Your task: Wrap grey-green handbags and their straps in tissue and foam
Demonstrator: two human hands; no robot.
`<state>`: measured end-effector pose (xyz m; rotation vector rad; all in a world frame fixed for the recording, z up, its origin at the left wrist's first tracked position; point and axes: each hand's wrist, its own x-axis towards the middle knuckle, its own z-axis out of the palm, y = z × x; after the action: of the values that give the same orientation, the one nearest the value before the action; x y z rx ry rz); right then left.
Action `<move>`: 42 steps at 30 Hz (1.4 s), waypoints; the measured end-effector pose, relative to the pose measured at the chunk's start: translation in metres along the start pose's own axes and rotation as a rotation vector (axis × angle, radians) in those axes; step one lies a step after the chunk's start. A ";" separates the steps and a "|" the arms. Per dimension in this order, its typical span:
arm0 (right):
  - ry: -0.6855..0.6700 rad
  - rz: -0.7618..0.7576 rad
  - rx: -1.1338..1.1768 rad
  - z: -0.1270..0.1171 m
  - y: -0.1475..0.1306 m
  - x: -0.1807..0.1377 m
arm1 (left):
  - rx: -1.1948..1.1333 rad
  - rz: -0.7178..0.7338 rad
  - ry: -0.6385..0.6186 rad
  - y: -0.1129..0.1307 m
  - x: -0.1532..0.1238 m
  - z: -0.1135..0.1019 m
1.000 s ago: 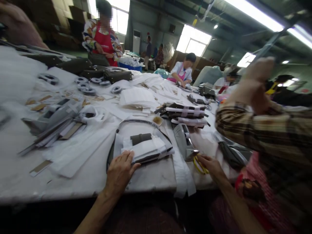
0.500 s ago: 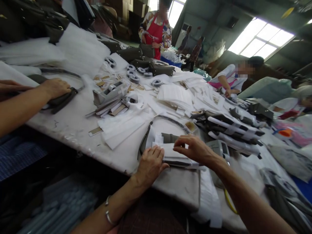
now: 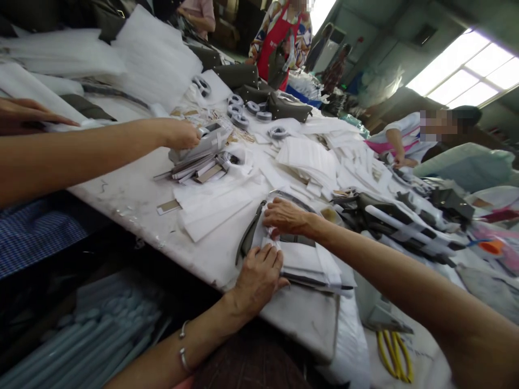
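Observation:
A dark olive bag (image 3: 248, 237) with white foam wrapping (image 3: 302, 256) over it lies at the table's front edge. My left hand (image 3: 259, 273) rests on the wrapping near the bag's left part, fingers stretched out and pressing down. Just beyond it, my right hand (image 3: 288, 217) is bent over the bag's upper left, thumb and fingers closed on a bit of the white wrapping, partly hidden by the fingers. The bag's curved strap (image 3: 284, 193) arches behind the right hand.
A co-worker's hand (image 3: 182, 133) reaches to a grey tape dispenser (image 3: 211, 141) at the left. White foam sheets (image 3: 219, 202) lie behind the bag. Wrapped dark bags (image 3: 399, 227) are piled at the right, above yellow-handled scissors (image 3: 393, 354). Tape rolls (image 3: 239, 120) and people stand farther back.
My right hand has moved left and away from me across the bag, closing on the wrapping. The left hand stays pressed down. A co-worker's hand has moved right to the tape dispenser.

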<state>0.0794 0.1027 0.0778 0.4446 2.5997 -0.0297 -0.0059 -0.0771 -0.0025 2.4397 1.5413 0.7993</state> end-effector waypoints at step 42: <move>0.483 0.678 0.741 0.043 -0.044 -0.060 | 0.237 0.156 0.086 -0.009 -0.007 0.002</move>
<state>0.1349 0.0387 0.0664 1.7522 2.6512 -0.7425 -0.0140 -0.0786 -0.0099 2.7585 1.5718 0.7984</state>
